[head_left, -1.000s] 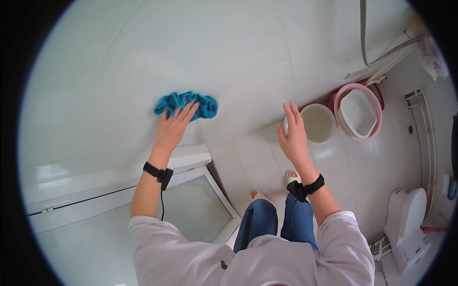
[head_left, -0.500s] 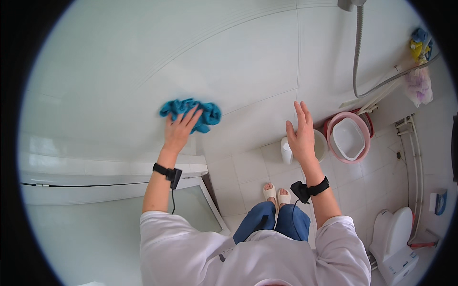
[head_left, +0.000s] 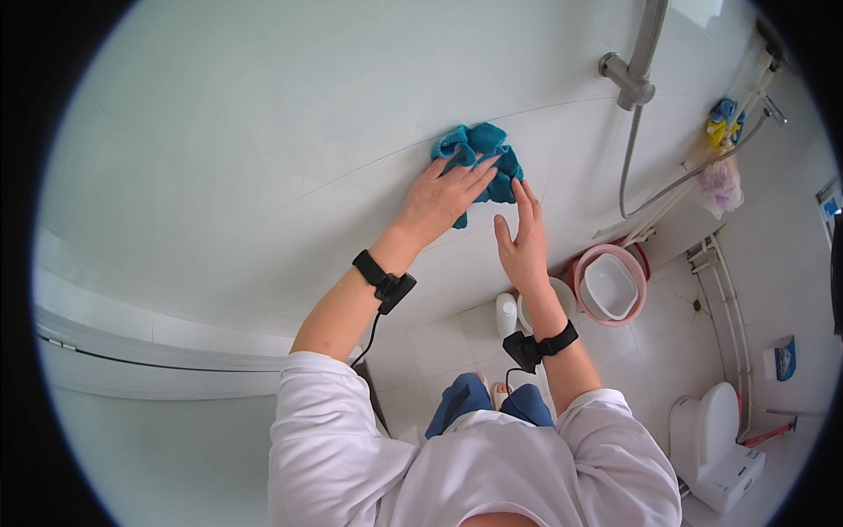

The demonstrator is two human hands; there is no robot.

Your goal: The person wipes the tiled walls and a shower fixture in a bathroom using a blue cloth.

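Note:
My left hand holds a crumpled teal cloth against the smooth white wall, fingers laid over it and palm toward the wall. Folds of the cloth bunch up beyond the fingertips, and a loose end hangs below them. Close by on the right, my right hand is raised with fingers stretched out and thumb apart, nothing in it. Its fingertips overlap the cloth's right edge in the picture; whether they touch it I cannot tell.
A shower bracket and a metal hose hang to the right. Below stand a white bottle, a pink basin and a white basin. A toilet is at the lower right, a white ledge at the left.
My left hand has slid the cloth right and upward along the wall. My right hand has shifted slightly left, so the two hands are closer. The view has also shifted.

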